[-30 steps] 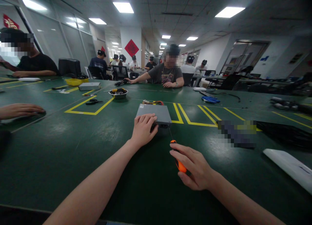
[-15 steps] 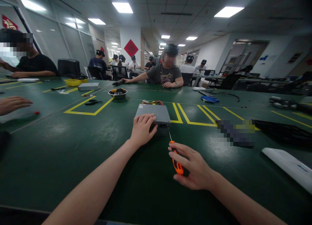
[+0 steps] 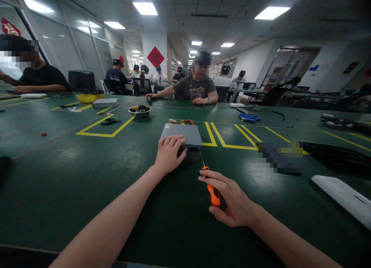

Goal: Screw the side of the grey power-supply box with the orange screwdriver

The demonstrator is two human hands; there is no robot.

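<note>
A: Specify the position of the workpiece.
B: The grey rectangular metal box [image 3: 188, 133] lies flat on the green-topped table [image 3: 156, 229], directly ahead of the operator. A bundle of thin multicoloured wires [image 3: 187, 122] emerges at its far side.
A: State the condition of the left hand.
B: The left hand [image 3: 169, 155] grasps the near left corner of the box; its fingers lie across the top face and its thumb is at the near face.
A: And the right hand?
B: The right hand [image 3: 228, 198] loosely grasps the orange-and-black handle of a slim-shafted screwdriver [image 3: 214, 197]. The tool is tilted, shaft directed at the near face, close to the right corner. Tip contact cannot be determined.
A: List adjacent items.
B: Yellow marking lines [image 3: 240, 147] run to the right of the box. A round silver metal bowl [image 3: 139, 115] containing tools stands beyond it, to the left.
</note>
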